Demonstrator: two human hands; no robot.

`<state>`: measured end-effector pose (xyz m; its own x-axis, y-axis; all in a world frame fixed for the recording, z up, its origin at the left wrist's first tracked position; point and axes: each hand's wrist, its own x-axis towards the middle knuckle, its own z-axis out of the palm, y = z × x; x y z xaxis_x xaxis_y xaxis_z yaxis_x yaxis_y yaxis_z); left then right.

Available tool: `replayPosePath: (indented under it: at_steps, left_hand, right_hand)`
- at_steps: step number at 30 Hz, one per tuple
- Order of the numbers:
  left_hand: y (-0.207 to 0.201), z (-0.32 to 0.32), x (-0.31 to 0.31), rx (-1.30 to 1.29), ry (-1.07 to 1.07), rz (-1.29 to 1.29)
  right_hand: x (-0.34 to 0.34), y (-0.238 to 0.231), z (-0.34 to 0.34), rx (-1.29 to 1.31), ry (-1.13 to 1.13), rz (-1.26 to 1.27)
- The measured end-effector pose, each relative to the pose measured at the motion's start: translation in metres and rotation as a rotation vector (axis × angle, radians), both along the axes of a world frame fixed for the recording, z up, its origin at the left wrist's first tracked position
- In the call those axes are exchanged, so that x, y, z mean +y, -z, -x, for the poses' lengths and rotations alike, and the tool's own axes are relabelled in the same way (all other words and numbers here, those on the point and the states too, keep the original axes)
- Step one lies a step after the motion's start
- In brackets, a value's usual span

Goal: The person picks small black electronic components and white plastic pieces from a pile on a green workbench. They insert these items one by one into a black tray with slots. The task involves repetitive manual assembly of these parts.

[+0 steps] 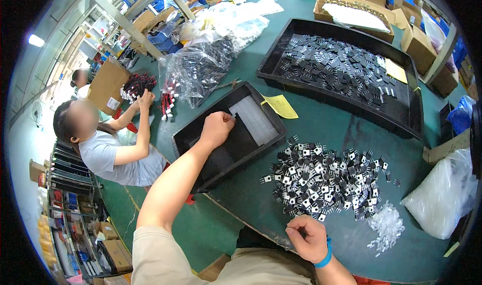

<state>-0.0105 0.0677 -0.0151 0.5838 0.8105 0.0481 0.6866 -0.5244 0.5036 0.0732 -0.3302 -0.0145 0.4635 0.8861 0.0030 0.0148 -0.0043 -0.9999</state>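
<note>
My left hand (217, 129) reaches into a small black tray (211, 177), its thumb and fingers pinched together; anything between them is too small to name. Beside the fingertips, neat rows of translucent whitish pieces (256, 122) lie along the tray's right part. Low over the green table's front edge is my right hand (307, 239), fingers curled in and a blue band at the wrist; what it may hold is hidden. Just beyond it spreads a heap of three-legged transistors (326, 177), black with silvery tabs. A pile of small translucent white plastic pieces (386, 227) sits to its right.
A large black tray (341, 119) of black legged parts stands at the far right. Yellow paper (281, 106) lies against the small tray. A clear bag (444, 194) sits at the right edge. On the left, a co-worker (113, 149) handles red-and-black wires (140, 86) near plastic bags (201, 69).
</note>
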Motion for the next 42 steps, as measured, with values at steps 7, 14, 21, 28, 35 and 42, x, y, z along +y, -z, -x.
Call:
replayPosePath:
  at_steps: [7,14,21,28,35,42]
  left_hand:
    - [0.001,-0.004,-0.002,0.071,-0.042,-0.074]
    - [-0.002,-0.007,-0.009,0.077,-0.058,-0.054]
    - [0.007,-0.008,-0.002,0.05,-0.089,-0.071]
    - [0.001,-0.011,-0.005,0.041,-0.082,-0.066]
    - [0.0,-0.011,-0.004,0.045,-0.078,-0.09]
    - [-0.009,-0.012,-0.006,0.095,-0.036,-0.044]
  right_hand:
    - [0.002,-0.002,-0.001,-0.014,0.0,-0.014]
    - [0.003,0.0,-0.001,-0.001,0.016,-0.021]
    - [0.002,0.001,-0.001,-0.006,0.02,-0.028]
    - [0.003,-0.001,-0.002,0.017,0.03,-0.033]
    - [0.002,0.001,-0.001,0.013,0.025,-0.042]
    - [0.002,0.0,-0.001,0.015,0.019,-0.04]
